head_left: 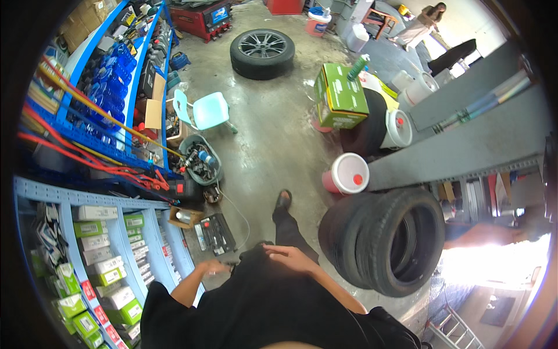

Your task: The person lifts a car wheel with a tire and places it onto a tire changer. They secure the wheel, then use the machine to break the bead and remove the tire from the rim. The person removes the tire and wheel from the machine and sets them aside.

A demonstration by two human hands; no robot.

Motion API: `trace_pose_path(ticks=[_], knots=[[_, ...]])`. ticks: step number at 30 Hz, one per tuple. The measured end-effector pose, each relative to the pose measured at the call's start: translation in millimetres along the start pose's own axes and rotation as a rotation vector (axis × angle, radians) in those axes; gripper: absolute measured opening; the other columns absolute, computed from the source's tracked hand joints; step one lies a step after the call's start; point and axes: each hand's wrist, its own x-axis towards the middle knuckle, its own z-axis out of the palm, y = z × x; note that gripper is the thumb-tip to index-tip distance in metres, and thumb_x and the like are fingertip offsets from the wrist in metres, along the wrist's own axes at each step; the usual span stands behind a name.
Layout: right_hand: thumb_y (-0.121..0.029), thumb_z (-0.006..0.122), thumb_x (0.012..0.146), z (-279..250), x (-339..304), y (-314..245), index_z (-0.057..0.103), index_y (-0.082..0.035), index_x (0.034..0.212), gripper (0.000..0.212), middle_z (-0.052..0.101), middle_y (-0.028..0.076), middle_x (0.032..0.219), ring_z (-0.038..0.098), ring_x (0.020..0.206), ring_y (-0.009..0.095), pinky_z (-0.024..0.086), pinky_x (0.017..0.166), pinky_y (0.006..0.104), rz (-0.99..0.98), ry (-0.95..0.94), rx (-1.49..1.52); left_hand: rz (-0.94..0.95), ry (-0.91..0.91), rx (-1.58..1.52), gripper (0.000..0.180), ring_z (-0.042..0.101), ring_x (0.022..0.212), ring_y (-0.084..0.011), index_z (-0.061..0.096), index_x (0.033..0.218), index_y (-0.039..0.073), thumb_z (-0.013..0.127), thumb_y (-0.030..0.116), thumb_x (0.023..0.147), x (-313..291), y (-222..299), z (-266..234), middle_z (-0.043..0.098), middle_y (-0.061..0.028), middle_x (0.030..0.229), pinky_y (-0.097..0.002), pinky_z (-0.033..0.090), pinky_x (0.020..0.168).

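My left hand [214, 267] hangs beside my dark clothing, a little blurred. Its fingers look stretched out, and I make out nothing in them. A black car battery [215, 234] on the floor is the nearest thing to it. In front of my body is my right hand [289, 257], fingers extended over the dark cloth and holding nothing. One foot in a dark shoe [282, 202] is forward on the concrete floor. Two or more black tyres [383, 241] lean together on their treads at my right.
Shelves of boxes [107, 262] and a blue rack [136, 75] line the left. A parts tub [203, 166] and turquoise chair [210, 110] stand nearby. Ahead lies a wheel [263, 51]. Right are a lidded bucket [347, 174] and green carton [341, 96]; a person [421, 26] is farther back.
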Motion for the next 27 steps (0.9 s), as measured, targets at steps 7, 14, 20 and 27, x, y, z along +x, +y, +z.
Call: trace_pose_path(ticks=[7,14,20,27], knots=[[-0.03,0.07,0.105,-137,178,-84,0.07,-0.006,0.142,0.044,0.078,0.009,0.129,0.07,0.119,0.016,0.053,0.105,0.0333,-0.062,-0.041,-0.284,0.26,0.141,-0.762,0.059,0.068,0.1,-0.0203,0.074,0.125,0.003,0.061,0.055,0.1,-100,95,-96,0.074,-0.0102,0.11,-0.0389,0.055,0.087],[-0.047,0.067,0.102,-256,385,-321,0.071,-0.015,0.142,0.051,0.075,0.018,0.133,0.072,0.12,0.031,0.055,0.104,0.0437,-0.235,-0.227,-0.653,0.167,0.143,-0.292,0.084,0.061,0.137,-0.0335,0.042,0.164,0.006,0.062,0.054,0.098,-82,226,-350,0.059,-0.0211,0.156,-0.0427,0.048,0.115],[-0.034,0.068,0.102,-340,505,-448,0.073,-0.015,0.138,0.04,0.08,0.013,0.12,0.076,0.104,0.024,0.058,0.094,0.0362,-0.424,-0.115,-0.632,0.224,0.236,0.071,0.08,0.06,0.138,-0.0388,0.046,0.163,0.01,0.062,0.051,0.096,-82,344,-530,0.061,-0.0255,0.15,-0.0443,0.046,0.117],[-0.041,0.065,0.098,-518,561,-353,0.07,-0.014,0.14,0.05,0.075,0.023,0.123,0.071,0.113,0.044,0.056,0.099,0.0515,0.037,0.104,-1.168,0.398,-0.112,-0.302,0.07,0.046,0.066,-0.0106,0.049,0.165,0.022,0.055,0.042,0.098,-8,444,-750,0.049,0.0014,0.077,-0.0303,0.041,0.055]])
